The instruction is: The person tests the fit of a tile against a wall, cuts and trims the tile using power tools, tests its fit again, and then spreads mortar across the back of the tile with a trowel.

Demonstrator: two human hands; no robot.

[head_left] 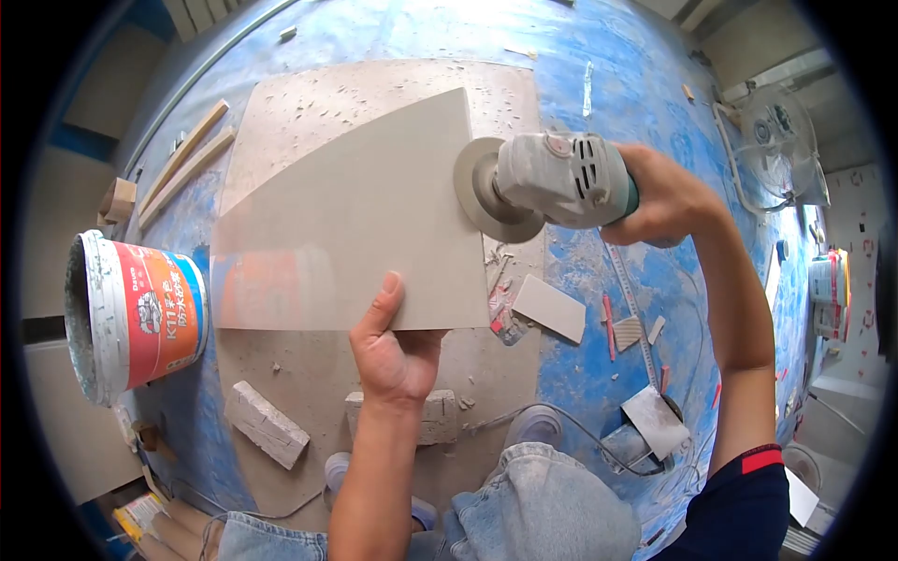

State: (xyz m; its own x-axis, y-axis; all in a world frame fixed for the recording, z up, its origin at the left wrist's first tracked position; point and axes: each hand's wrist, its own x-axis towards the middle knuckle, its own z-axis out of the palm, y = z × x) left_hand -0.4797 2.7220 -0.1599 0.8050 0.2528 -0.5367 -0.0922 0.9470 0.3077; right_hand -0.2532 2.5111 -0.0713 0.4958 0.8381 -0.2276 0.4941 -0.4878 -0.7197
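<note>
A large beige tile [365, 215] with a curved upper left edge is held up by my left hand [400, 351], thumb on its face and fingers behind its lower edge. My right hand [659, 194] is wrapped round the rear of a dusty angle grinder [566, 178]. The grinder's round disc [496, 190] is at the tile's right edge; whether it touches the edge cannot be told. Behind the tile lies a dusty board [299, 112] on the floor.
A white bucket with an orange label [154, 313] is at the left. Two brick-like blocks [267, 424] lie below the tile. Tile offcuts [550, 309], a red marker [608, 327], a measuring tape [629, 294], a power cord and a fan [781, 140] are at the right.
</note>
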